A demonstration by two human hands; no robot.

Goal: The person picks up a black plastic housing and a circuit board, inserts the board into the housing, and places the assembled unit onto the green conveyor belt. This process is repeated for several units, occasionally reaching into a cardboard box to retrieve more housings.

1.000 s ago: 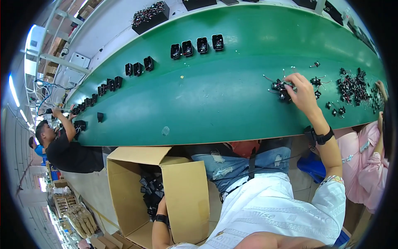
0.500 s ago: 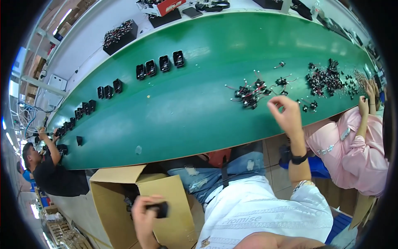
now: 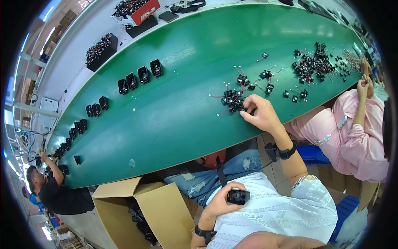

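My left hand (image 3: 219, 202) holds a black plastic housing (image 3: 238, 196) in front of my shirt, its fingers wrapped round one side. Over the green table my right hand (image 3: 263, 114) reaches to the near pile of small black parts with red and black wires (image 3: 232, 99). Its thumb and forefinger pinch a small black part at the pile's right edge, mostly hidden by the fingertips. A few loose wired parts (image 3: 266, 74) lie just beyond that hand. Below the table edge, left of my left hand, an open cardboard box (image 3: 168, 211) contains more black housings (image 3: 143, 224).
Black housings (image 3: 143, 74) stand in groups along the table's (image 3: 186, 108) far left. A larger heap of black parts (image 3: 309, 66) lies at right, near a person in pink (image 3: 352, 133). Another person in black (image 3: 62, 195) works at the left end. Filled bins (image 3: 101, 52) stand behind.
My left hand has brought the black housing from above the cardboard box rightward to my front. My right hand has moved left and down to the wired parts, its fingertips now at the pile.
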